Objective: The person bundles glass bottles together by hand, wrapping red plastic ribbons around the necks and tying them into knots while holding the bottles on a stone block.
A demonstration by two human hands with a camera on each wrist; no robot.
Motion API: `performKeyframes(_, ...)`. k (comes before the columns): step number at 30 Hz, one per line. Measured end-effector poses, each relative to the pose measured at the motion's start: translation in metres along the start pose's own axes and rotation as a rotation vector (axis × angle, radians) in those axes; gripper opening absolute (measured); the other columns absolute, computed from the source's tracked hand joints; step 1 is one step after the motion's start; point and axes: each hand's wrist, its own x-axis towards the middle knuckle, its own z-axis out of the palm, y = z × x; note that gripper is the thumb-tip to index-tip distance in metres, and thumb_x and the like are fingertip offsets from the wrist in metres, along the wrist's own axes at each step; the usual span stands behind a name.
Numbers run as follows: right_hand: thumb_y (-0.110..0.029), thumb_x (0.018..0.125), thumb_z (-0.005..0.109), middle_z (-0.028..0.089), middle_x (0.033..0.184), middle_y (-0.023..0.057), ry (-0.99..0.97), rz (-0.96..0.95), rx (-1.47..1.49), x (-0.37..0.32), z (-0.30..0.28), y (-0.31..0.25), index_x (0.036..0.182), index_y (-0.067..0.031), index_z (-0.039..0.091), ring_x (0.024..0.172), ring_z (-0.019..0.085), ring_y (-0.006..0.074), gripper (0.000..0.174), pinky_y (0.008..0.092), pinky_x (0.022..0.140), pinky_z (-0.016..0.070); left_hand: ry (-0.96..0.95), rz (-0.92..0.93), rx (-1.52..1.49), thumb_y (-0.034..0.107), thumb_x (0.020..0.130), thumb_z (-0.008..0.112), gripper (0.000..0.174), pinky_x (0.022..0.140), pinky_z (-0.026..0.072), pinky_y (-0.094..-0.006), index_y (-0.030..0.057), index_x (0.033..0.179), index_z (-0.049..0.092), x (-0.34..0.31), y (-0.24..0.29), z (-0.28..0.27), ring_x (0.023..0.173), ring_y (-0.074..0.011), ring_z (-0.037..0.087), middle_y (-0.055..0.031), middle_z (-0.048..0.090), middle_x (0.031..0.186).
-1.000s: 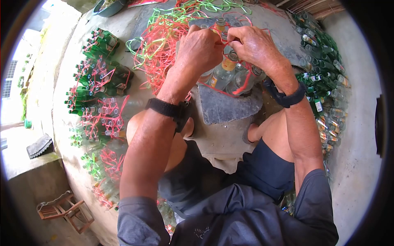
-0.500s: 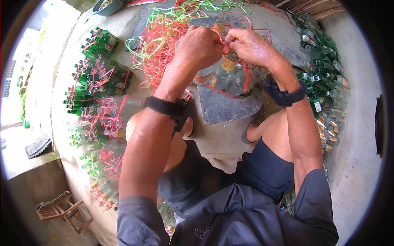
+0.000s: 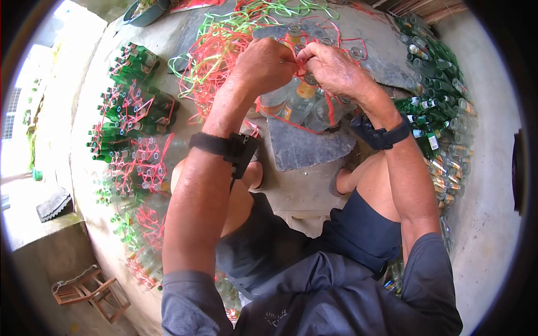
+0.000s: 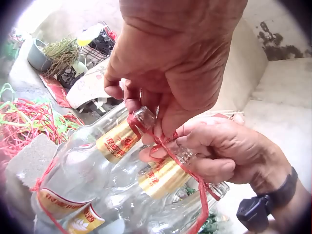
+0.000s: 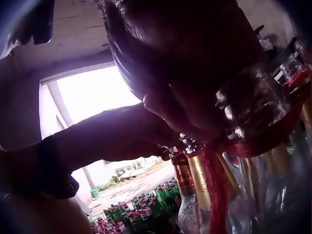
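Clear glass bottles [image 3: 300, 106] with gold neck labels stand grouped on a dark slab, red plastic twine [image 4: 201, 195] running round their necks and bodies. Above the bottle tops, the left hand [image 3: 263, 64] pinches the twine with curled fingers. Close against it, the right hand [image 3: 336, 70] holds the twine between thumb and fingers. In the left wrist view both hands, left [image 4: 170, 63] and right [image 4: 229, 151], meet at the necks of two bottles. The right wrist view is dark; twine [image 5: 217, 190] hangs there beside a gold-labelled neck. Fingertips partly hide the twine's crossing.
A tangled heap of red and green twine [image 3: 216, 61] lies left of the bottles. Bundled green and clear bottles [image 3: 134, 106] line the left side; more bottles [image 3: 440, 84] lie stacked at right. The dark slab [image 3: 308, 148] extends toward the feet. A small wooden chair [image 3: 92, 291] is at lower left.
Both hands have shifted slightly left and a little downward together, still holding the twine. More bottle tops show behind the right hand.
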Motion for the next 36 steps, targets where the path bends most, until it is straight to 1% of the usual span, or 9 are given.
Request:
performKeyframes(2, -0.010, 0.101, 0.051, 0.078, 0.104, 0.0104, 0.022, -0.108, 0.019, 0.003, 0.000, 0.013, 0.123, -0.0004, 0.068, 0.063, 0.068, 0.0155, 0.029, 0.0345, 0.055, 0.0540, -0.005, -0.005, 0.001, 0.018, 0.089, 0.071, 0.027, 0.071, 0.0585, -0.0365, 0.0031, 0.109, 0.082, 0.001, -0.001, 0.001, 0.076, -0.0200, 0.076, -0.0156, 0.079, 0.087)
performKeyframes(4, -0.010, 0.102, 0.052, 0.077, 0.101, 0.0098, -0.082, 0.184, 0.051, -0.005, -0.010, -0.015, 0.124, -0.0006, 0.069, 0.050, 0.062, 0.0119, 0.029, 0.0316, 0.046, 0.0498, 0.004, -0.015, -0.001, 0.018, 0.090, 0.072, 0.027, 0.071, 0.0584, -0.0370, 0.0022, 0.108, 0.082, 0.000, 0.001, 0.001, 0.076, -0.0208, 0.076, -0.0150, 0.079, 0.087)
performKeyframes(8, -0.008, 0.102, 0.052, 0.076, 0.096, 0.0096, -0.063, 0.145, 0.055, -0.014, -0.011, -0.022, 0.126, -0.0010, 0.069, 0.051, 0.064, 0.0124, 0.030, 0.0300, 0.044, 0.0502, 0.016, -0.015, 0.000, 0.019, 0.089, 0.072, 0.027, 0.071, 0.0582, -0.0370, 0.0018, 0.108, 0.082, 0.001, 0.000, 0.003, 0.077, -0.0209, 0.076, -0.0153, 0.079, 0.086)
performKeyframes(10, -0.005, 0.097, 0.048, 0.074, 0.078, 0.0130, 0.011, 0.058, 0.094, -0.016, -0.009, -0.021, 0.122, -0.0020, 0.072, 0.051, 0.069, 0.0174, 0.035, 0.0348, 0.046, 0.0556, 0.021, 0.000, 0.012, 0.020, 0.089, 0.073, 0.028, 0.071, 0.0581, -0.0376, 0.0021, 0.108, 0.082, 0.000, 0.001, 0.002, 0.076, -0.0214, 0.076, -0.0162, 0.079, 0.087)
performKeyframes(26, -0.002, 0.102, 0.056, 0.076, 0.095, 0.0066, 0.116, 0.005, 0.061, -0.022, -0.031, -0.017, 0.115, 0.0010, 0.073, 0.061, 0.068, 0.0088, 0.021, 0.0254, 0.052, 0.0548, 0.083, -0.021, 0.034, 0.019, 0.084, 0.075, 0.027, 0.074, 0.0587, -0.0426, 0.0030, 0.104, 0.083, -0.002, 0.008, 0.003, 0.078, -0.0303, 0.077, -0.0201, 0.079, 0.087)
performKeyframes(28, 0.000, 0.099, 0.061, 0.076, 0.096, 0.0075, 0.263, -0.371, -0.146, -0.015, -0.029, -0.007, 0.108, 0.0019, 0.075, 0.066, 0.069, 0.0100, 0.017, 0.0272, 0.060, 0.0557, 0.086, -0.020, 0.030, 0.019, 0.084, 0.075, 0.026, 0.075, 0.0587, -0.0430, 0.0026, 0.103, 0.083, -0.002, 0.008, 0.004, 0.079, -0.0310, 0.077, -0.0211, 0.078, 0.088)
performKeyframes(29, 0.000, 0.099, 0.061, 0.076, 0.096, 0.0075, 0.262, -0.372, -0.147, -0.014, -0.029, -0.002, 0.108, 0.0019, 0.075, 0.066, 0.069, 0.0100, 0.017, 0.0272, 0.060, 0.0557, 0.088, -0.021, 0.029, 0.019, 0.084, 0.075, 0.026, 0.075, 0.0587, -0.0430, 0.0026, 0.103, 0.083, -0.002, 0.008, 0.004, 0.079, -0.0310, 0.077, -0.0211, 0.078, 0.088)
performKeyframes(31, -0.003, 0.092, 0.061, 0.078, 0.090, 0.0182, 0.258, -0.330, -0.178, -0.018, -0.026, -0.009, 0.104, -0.0016, 0.078, 0.085, 0.078, 0.0294, 0.021, 0.0389, 0.080, 0.0602, 0.098, -0.001, 0.034, 0.018, 0.083, 0.076, 0.026, 0.075, 0.0586, -0.0436, 0.0024, 0.104, 0.083, 0.000, 0.006, 0.005, 0.079, -0.0325, 0.076, -0.0221, 0.078, 0.089)
performKeyframes(36, -0.004, 0.091, 0.061, 0.076, 0.091, 0.0223, 0.212, -0.284, -0.234, -0.022, -0.019, -0.012, 0.104, -0.0013, 0.078, 0.088, 0.077, 0.0370, 0.021, 0.0432, 0.082, 0.0605, 0.106, 0.011, 0.043, 0.017, 0.083, 0.076, 0.025, 0.076, 0.0582, -0.0441, 0.0028, 0.103, 0.083, -0.001, 0.006, 0.006, 0.080, -0.0347, 0.076, -0.0231, 0.077, 0.088)
